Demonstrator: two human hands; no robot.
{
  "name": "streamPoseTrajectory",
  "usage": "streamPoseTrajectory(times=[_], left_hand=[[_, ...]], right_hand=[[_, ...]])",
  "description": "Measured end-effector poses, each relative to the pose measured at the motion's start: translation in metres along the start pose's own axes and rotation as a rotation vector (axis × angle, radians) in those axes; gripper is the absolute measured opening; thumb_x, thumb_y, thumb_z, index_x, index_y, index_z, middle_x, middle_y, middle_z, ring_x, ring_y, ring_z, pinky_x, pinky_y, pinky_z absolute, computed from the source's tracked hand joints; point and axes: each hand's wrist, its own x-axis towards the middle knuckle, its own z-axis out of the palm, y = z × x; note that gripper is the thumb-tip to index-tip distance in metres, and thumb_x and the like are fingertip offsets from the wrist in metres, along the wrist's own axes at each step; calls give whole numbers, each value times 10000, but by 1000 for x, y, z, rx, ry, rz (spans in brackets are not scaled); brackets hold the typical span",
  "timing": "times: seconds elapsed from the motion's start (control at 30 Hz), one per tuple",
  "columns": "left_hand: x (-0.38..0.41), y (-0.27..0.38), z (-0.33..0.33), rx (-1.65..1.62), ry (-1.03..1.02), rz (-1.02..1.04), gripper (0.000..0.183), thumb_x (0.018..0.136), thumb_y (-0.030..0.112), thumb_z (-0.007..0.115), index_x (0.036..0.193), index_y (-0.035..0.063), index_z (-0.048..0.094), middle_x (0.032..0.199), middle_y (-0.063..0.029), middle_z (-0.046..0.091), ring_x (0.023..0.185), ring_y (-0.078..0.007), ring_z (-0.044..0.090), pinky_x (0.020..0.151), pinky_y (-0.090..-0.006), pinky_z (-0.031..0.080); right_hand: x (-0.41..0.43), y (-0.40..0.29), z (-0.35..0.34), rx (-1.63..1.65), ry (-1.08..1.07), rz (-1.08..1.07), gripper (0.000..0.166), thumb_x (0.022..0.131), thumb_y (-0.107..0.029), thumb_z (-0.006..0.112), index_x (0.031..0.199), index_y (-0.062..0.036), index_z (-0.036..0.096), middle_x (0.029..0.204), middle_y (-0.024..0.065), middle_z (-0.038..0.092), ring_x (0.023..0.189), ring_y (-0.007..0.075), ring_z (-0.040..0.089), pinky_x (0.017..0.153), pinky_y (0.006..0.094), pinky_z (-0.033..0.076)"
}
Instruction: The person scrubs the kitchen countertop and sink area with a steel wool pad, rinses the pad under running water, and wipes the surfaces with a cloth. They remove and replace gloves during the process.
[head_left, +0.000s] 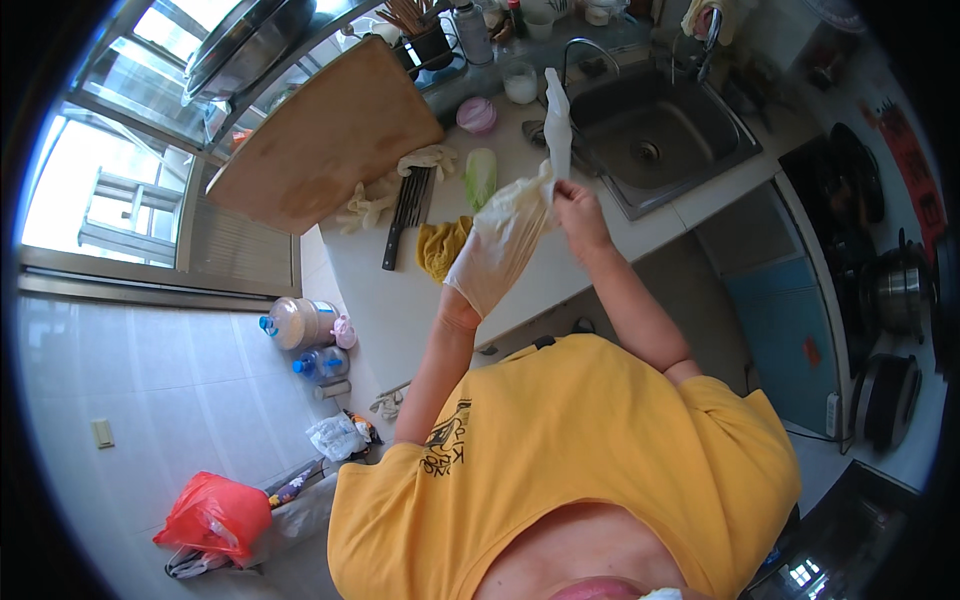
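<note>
My left hand (499, 244) is inside a pale, thin, wrinkled glove (517, 214) whose cuff ends at the wrist; the fingers' exact pose is hidden. My bare right hand (581, 217) pinches the glove near its finger end. A long, narrow white piece (557, 124) rises beyond the pinch; whether it belongs to the glove is unclear. Left of the gloved hand lie a mustard cloth (441, 247) and a black-handled cleaver (409, 206) with dark slots or stripes on its blade. Behind are a small Chinese cabbage (481, 178) and a cut purple onion or cabbage (476, 115).
A wooden cutting board (330, 139) leans at the counter's left, beside pale gloves (369, 206). At the back right is a sink (652, 135) with a faucet (592, 43); a glass (520, 82) stands nearby. Plastic jugs (304, 322) and a red bag (217, 514) are left of me.
</note>
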Motion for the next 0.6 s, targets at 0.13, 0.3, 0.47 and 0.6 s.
streamPoseTrajectory(times=[0.13, 0.3, 0.47, 0.6], left_hand=[[-18, 9, 8, 418, 194, 16, 483, 1017, 266, 463, 1419, 5, 403, 1434, -91, 468, 1287, -193, 480, 1091, -318, 385], [-38, 15, 14, 547, 138, 89, 506, 1006, 238, 486, 1446, 14, 373, 1464, -72, 430, 1322, -179, 435, 1125, -315, 320], [-46, 17, 14, 641, 28, 14, 611, 974, 269, 536, 1483, 20, 307, 1512, -66, 357, 1387, -193, 338, 1136, -317, 268], [-56, 15, 22, 616, -302, -102, 797, 942, 479, 506, 1534, 59, 176, 1583, -95, 218, 1460, -257, 191, 1170, -393, 160]], right_hand=[[5, -2, 9, 140, 258, -39, 141, 944, -55, 556, 994, -2, 677, 905, 32, 683, 785, 79, 624, 724, 234, 501], [1, -7, 33, 145, 422, -147, 129, 916, -82, 615, 943, 21, 688, 848, 13, 674, 738, 58, 566, 681, 241, 472], [-10, -16, 39, 177, 481, -161, 139, 921, -81, 606, 948, 28, 688, 841, 25, 673, 748, 62, 560, 683, 252, 473], [-12, -33, 23, 232, 580, -185, 146, 924, -90, 607, 981, 26, 676, 827, 18, 665, 745, 58, 552, 680, 245, 465]])
